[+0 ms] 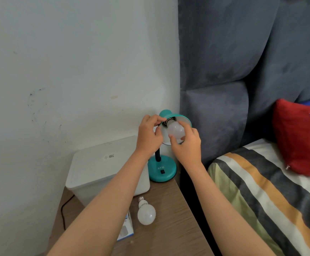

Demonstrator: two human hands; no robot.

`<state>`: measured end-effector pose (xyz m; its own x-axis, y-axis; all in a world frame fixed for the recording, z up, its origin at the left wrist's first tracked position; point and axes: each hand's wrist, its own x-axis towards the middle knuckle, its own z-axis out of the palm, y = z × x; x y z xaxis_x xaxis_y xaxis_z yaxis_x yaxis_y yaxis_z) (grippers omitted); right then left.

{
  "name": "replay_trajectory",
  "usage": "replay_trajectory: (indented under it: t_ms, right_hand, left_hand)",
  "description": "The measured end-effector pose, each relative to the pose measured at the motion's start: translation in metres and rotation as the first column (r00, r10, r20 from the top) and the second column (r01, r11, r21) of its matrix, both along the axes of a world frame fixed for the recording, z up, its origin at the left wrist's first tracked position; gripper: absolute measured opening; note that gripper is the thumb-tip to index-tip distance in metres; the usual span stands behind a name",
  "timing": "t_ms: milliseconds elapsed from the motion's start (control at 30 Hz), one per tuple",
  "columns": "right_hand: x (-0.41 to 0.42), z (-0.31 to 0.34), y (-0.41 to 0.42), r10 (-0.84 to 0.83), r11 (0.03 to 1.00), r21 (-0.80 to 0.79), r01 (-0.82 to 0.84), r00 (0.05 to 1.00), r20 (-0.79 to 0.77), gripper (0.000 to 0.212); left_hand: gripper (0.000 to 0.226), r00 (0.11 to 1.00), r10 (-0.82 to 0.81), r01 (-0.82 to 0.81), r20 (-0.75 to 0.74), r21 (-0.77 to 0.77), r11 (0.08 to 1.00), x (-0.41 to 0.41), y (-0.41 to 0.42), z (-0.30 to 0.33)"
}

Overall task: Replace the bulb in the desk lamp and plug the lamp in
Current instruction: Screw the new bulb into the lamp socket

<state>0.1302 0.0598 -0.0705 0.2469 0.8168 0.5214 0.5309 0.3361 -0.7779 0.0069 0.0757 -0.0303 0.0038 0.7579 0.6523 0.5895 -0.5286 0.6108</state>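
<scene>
From above, a teal desk lamp (162,170) stands at the far right of a wooden table (170,218). The left hand (149,137) pinches the shade's (184,120) rim. The right hand (186,146) curls its grip around a white bulb (175,131) seated in the socket. A second bulb (145,212) lies nearer, beside a white box (98,167).

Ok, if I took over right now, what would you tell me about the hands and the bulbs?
Left hand: grips the rim of the teal lamp's shade, steadying it.
Right hand: fingers curled round the bulb in the shade, which sits at the socket.
Spare bulb: lies on the wooden table, beside a small box.
Lamp base: stands at the table's back edge, next to a white bin.
Done: cannot tell whether this bulb is going in or coming out.
Left: finish the swap, then plug in. No plug or outlet shows.
</scene>
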Motion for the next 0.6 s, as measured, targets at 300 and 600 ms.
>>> replay_trajectory:
  t_ms: [300, 600]
  right_hand:
    - [0.001, 0.015, 0.004, 0.019, 1.000, -0.016, -0.019, 1.000, 0.016, 0.052]
    - [-0.009, 0.021, 0.006, -0.056, 0.996, -0.075, 0.049, 0.994, -0.095, 0.052]
  left_hand:
    - [0.036, 1.000, 0.003, -0.004, 0.009, 0.003, 1.000, 0.000, 0.000, 0.001]
    - [0.037, 1.000, 0.002, -0.002, 0.003, -0.001, 1.000, 0.001, 0.001, 0.000]
